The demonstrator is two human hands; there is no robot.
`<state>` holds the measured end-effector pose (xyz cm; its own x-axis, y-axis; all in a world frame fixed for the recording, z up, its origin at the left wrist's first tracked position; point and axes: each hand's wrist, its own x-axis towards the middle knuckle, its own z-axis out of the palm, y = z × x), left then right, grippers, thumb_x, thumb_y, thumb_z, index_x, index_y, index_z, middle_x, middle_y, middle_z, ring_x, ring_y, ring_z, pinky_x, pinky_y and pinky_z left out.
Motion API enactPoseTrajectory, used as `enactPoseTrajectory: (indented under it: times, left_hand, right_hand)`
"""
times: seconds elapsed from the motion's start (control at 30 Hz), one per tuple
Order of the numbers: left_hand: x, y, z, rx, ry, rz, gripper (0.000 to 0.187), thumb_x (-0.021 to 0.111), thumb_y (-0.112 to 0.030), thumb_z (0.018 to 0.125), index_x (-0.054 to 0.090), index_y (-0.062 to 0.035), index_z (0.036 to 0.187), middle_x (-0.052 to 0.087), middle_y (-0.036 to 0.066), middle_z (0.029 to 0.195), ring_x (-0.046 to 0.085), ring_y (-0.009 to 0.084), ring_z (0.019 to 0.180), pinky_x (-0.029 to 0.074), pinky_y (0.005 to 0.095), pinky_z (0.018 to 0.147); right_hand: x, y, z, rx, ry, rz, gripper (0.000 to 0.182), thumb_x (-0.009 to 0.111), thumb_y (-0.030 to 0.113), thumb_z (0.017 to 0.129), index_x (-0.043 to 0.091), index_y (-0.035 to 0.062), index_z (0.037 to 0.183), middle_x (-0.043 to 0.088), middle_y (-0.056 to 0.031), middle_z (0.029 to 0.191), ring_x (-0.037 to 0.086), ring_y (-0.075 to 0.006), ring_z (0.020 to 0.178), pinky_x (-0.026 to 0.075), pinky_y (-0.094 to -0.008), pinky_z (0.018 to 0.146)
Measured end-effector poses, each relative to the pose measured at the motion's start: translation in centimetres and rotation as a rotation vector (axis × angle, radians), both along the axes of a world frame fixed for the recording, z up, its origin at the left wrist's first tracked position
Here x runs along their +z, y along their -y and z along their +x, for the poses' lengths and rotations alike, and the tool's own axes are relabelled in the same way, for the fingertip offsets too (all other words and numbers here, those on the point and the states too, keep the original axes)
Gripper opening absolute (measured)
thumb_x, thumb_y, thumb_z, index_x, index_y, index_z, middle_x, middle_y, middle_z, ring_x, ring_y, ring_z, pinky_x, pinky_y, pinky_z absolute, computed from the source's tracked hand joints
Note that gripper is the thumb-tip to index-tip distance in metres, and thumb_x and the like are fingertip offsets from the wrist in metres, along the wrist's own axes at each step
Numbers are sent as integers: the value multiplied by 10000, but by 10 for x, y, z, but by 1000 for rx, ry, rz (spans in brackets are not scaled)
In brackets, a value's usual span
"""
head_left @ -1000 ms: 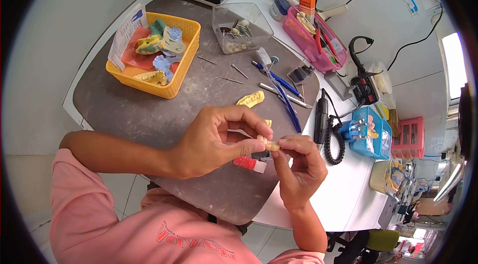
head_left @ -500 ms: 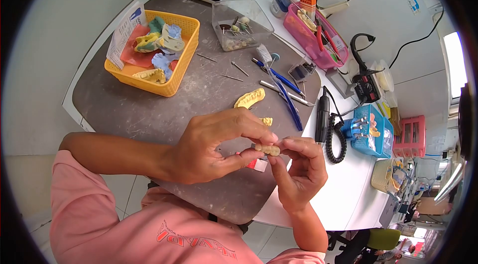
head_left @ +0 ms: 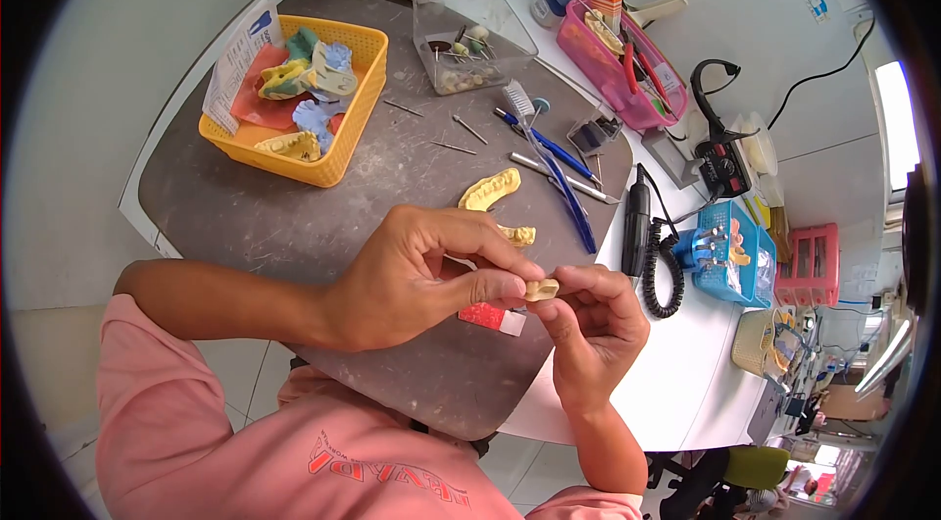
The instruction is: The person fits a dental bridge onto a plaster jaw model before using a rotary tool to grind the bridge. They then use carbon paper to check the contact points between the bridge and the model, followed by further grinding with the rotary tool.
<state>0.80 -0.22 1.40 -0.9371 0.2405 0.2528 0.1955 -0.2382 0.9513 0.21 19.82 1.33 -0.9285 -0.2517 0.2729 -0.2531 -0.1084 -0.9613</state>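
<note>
Yellow plastic basket [head_left: 355, 126] well left of grip. Left hand [head_left: 431, 270] pinching one end between thumb and fingers. Yellow dental cast [head_left: 490, 189] beyond grip. At grip, between both hands: apparent dental bridge [head_left: 542, 292]; likely light, stiff, smooth enough to slip, perhaps brittle; outer sides best hold. Looks cream, small, hollow facing me. Right hand [head_left: 593, 324] pinching other end. Black handpiece [head_left: 638, 226] right of grip.

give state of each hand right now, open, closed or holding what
Left hand: closed, pinching a small tooth-coloured piece.
Right hand: closed, pinching the same piece.
</note>
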Motion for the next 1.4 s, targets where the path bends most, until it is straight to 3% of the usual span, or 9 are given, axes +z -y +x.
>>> enactPoseTrajectory:
  times: [0.2, 0.5, 0.7, 0.9, 0.97, 1.0, 1.07, 1.17, 1.4]
  left_hand:
    - [5, 0, 2, -56, 231, 112, 152, 683, 13, 879, 697, 34, 1028, 696, 133, 997, 669, 153, 931, 552, 272, 830]
    - [1, 0, 2, -54, 208, 98, 152, 688, 21, 871, 687, 30, 1023, 694, 132, 1012, 669, 160, 957, 553, 278, 858]
    - [-8, 0, -3, -25, 23, 79, 180, 692, 49, 852, 684, 14, 1028, 670, 122, 1058, 666, 184, 991, 551, 282, 867]
    - [1, 9, -13, 43, -211, -319, 288, 769, -32, 788, 668, 1, 1055, 653, 125, 1074, 646, 230, 992, 540, 329, 830]
    - [4, 15, -24, 304, -556, -694, 462, 813, -123, 728, 628, -15, 1137, 614, 130, 1091, 590, 298, 1049, 490, 386, 888]
    - [7, 17, -25, 304, -559, -694, 462, 813, -123, 728, 628, -15, 1137, 614, 130, 1091, 590, 298, 1049, 490, 386, 888]
    - [12, 24, -26, 323, -412, -977, 613, 833, -199, 687, 574, -39, 1219, 555, 137, 1146, 508, 338, 1124, 426, 426, 960]
    - [4, 29, -29, 254, -353, -1070, 684, 838, -246, 684, 537, -49, 1266, 515, 137, 1168, 483, 324, 1124, 402, 430, 982]
    - [-14, 23, -33, 254, -354, -1007, 622, 828, -267, 700, 574, -25, 1214, 533, 134, 1130, 500, 317, 1089, 410, 410, 970]
  right_hand:
    - [0, 1, -2, 36, -43, -38, 225, 716, -90, 824, 555, -45, 975, 647, -146, 933, 663, -162, 838, 563, -261, 730]
    - [0, 0, -1, 34, -33, -30, 211, 713, -84, 831, 557, -47, 969, 645, -150, 926, 650, -153, 813, 555, -257, 728]
    - [5, 4, -4, -7, -44, 27, 273, 760, -45, 802, 599, -58, 1022, 658, -130, 941, 657, -169, 877, 555, -280, 764]
    - [0, -5, -15, -79, -191, 329, 181, 766, -40, 779, 644, -47, 913, 690, -130, 909, 671, -170, 811, 549, -273, 704]
    - [-2, -11, -26, -135, -282, 483, 164, 751, -44, 783, 640, -42, 904, 689, -132, 897, 674, -175, 794, 548, -272, 691]
    - [-5, -14, -31, -192, -372, 636, 147, 737, -48, 788, 636, -37, 894, 689, -134, 886, 676, -181, 776, 548, -271, 678]
    - [-9, -17, -36, -194, -350, 673, 139, 729, -31, 790, 625, -15, 881, 682, -118, 877, 672, -201, 756, 545, -278, 657]
    - [-11, -18, -39, -200, -393, 918, 160, 736, 2, 790, 616, 18, 895, 666, -82, 878, 648, -232, 726, 532, -313, 634]
    - [8, -28, -41, -229, -371, 956, 159, 710, 12, 820, 649, 10, 967, 669, -82, 901, 644, -209, 723, 514, -294, 618]
